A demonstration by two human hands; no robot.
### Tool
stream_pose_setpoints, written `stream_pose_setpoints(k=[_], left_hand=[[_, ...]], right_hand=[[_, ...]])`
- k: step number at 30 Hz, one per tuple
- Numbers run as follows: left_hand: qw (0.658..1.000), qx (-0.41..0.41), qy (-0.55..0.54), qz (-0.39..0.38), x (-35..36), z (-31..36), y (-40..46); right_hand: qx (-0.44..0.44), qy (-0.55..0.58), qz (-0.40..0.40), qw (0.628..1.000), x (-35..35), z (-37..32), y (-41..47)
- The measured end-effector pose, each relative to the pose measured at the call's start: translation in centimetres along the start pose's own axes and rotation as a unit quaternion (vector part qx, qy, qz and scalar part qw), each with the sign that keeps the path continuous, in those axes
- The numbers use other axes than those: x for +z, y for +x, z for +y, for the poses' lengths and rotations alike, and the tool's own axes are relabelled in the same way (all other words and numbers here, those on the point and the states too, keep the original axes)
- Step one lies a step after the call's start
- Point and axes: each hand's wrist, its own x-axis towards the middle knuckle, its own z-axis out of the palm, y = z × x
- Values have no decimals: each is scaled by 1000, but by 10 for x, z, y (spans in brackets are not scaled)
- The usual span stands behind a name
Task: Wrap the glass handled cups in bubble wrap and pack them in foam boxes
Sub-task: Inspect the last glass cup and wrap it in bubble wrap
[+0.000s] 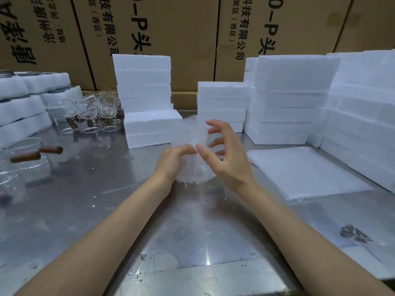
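At the centre of the frame a clear, bubbled plastic bundle [190,150], evidently a glass cup rolled in bubble wrap, stands on the scratched grey metal table [89,189], just in front of a low pair of white foam boxes [152,129]. The left hand [173,161] grips the bundle's left flank, fingers curled round the wrap; the cup inside cannot be made out through the bubbles. The right hand [224,154] hangs at the bundle's right side with fingers spread and bent like a claw, thumb tip close to or touching the wrap, grasping nothing that can be seen. Both forearms reach in from the lower corners and meet at the bundle, wrists slightly raised. The step in hand looks like closing the loose upper end of the wrap: doing it well would mean keeping the left grip firm so the roll does not spring open, then folding or tucking the free edge inward with the right fingers, snugly over the rim and any handle, before lifting it towards a box. At right lies a flat stack of white bubble wrap sheets [307,171]; at middle left stand clear glass cups with brown wooden handles [89,116], more of them at the far left edge. Tall stacks of foam boxes fill the right side.
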Motion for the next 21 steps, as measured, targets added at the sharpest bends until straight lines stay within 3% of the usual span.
stream_pose_setpoints(k=[3, 6, 10, 11, 13, 15, 19, 21], left_hand=[[999, 31, 35, -25, 2, 1, -2], [994, 58, 74, -49, 6, 1, -4], [975, 101, 76, -182, 7, -1, -9], [975, 96, 82, -183, 7, -1, -10], [984, 76, 91, -132, 4, 1, -11], [984, 119, 103, -82, 2, 6, -13], [935, 293, 198, -5, -7, 16, -18], [913, 326, 246, -6, -9, 16, -21]], right_hand=[[-29, -42, -1, 999, 6, 0, -1], [29, -47, 23, 998, 5, 6, 4], [102, -73, -5, 992, -1, 12, 6], [109, -88, -17, 990, -2, 13, 6], [101, -131, -40, 985, -3, 13, 6], [81, -154, -57, 983, -3, 11, 5], [66, -168, -115, 977, -2, 7, 6], [51, -182, -142, 972, -2, 6, 6]])
